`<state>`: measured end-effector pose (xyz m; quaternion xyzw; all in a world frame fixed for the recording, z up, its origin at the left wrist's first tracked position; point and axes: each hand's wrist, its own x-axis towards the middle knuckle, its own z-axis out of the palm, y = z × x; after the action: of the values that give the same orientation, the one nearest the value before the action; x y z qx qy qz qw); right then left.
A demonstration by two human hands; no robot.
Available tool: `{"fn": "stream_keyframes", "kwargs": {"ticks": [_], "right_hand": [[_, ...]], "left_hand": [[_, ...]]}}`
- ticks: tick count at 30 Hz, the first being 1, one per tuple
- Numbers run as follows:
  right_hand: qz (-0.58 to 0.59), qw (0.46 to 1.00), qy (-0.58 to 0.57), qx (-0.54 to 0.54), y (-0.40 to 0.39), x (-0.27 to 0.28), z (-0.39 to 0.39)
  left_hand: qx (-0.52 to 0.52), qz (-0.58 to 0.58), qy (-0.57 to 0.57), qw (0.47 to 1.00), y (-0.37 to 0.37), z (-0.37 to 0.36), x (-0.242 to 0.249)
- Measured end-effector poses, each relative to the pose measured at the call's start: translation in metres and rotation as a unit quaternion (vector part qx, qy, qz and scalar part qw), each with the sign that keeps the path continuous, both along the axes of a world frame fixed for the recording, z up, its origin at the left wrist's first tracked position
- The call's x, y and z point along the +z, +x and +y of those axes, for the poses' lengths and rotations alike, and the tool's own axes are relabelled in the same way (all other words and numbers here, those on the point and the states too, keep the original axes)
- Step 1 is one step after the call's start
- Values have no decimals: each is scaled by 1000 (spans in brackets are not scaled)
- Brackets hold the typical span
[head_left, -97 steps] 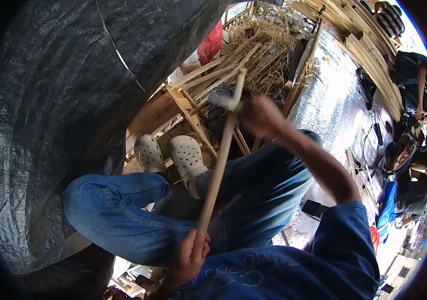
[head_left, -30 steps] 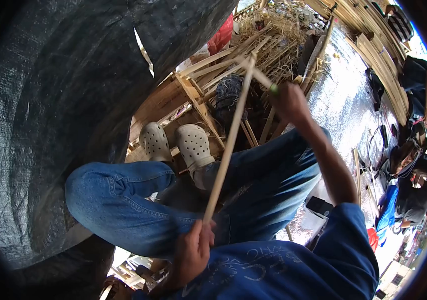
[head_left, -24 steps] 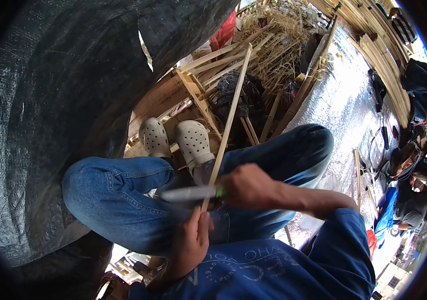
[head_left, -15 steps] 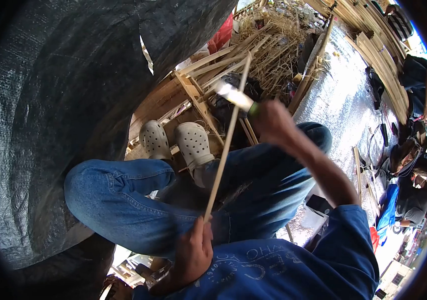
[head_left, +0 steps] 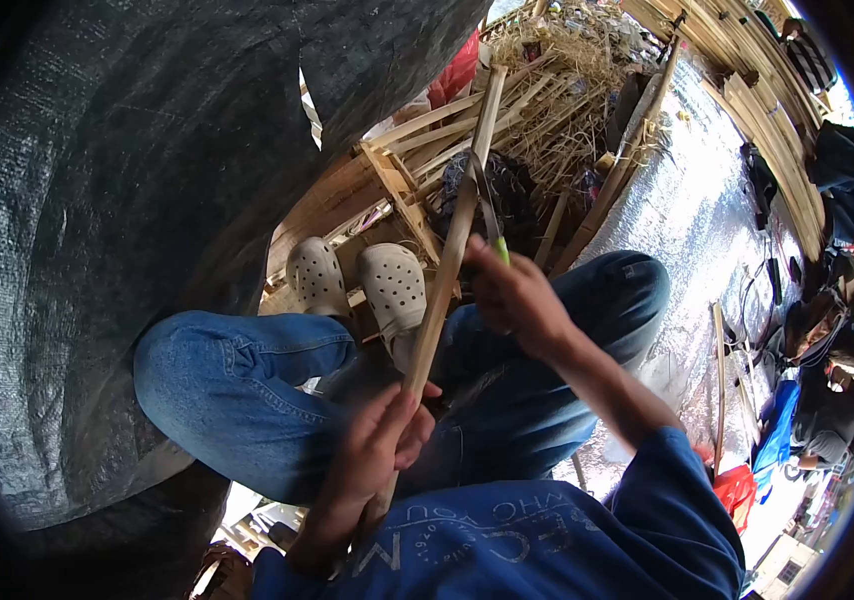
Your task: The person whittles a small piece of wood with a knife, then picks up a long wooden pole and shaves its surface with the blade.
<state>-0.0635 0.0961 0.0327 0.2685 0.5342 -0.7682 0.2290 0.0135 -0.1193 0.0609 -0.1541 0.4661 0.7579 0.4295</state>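
Note:
My left hand is closed around the lower part of a long pale wooden strip, which slants up and away from my torso. Farther up, my right hand grips the green handle of a knife. The knife's blade lies against the strip's right side, near its upper part. Below the strip are my bent legs in blue jeans, and light perforated clogs show beyond them.
A dark tarp hangs at the left. Ahead are a wooden crate and a heap of strips and shavings. Silvery sheeting covers the right side, with long wooden slats and people beyond.
The knife has come from the strip's right side in toward it, its blade now turned along the wood. The strip shows a broader face, and my left hand has shifted slightly up and left.

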Motion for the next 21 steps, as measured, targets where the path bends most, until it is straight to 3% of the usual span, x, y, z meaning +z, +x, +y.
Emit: {"fn": "stream_keyframes", "kwargs": {"ticks": [3,5,9,11,13,17,19,21], "right_hand": [[54,995,-79,31,6,-9,-7],[59,998,-38,-1,-1,-4,-4],[66,984,-21,-165,-38,3,36],[75,979,-18,-188,-53,15,50],[99,980,-32,-167,-55,15,57],[76,992,-15,-101,-34,-8,41],[123,981,145,42,-14,-14,28],[233,930,257,122,8,-15,13]], "left_hand": [[-12,2,25,1000,-8,5,-4],[-32,12,27,999,-7,6,-4],[-83,27,-4,996,9,2,10],[-117,15,-24,993,18,-4,10],[-117,81,-26,989,24,-8,8],[-58,71,-90,992,15,1,13],[-37,75,-105,991,10,2,11],[-18,106,-122,987,6,1,9]]}}
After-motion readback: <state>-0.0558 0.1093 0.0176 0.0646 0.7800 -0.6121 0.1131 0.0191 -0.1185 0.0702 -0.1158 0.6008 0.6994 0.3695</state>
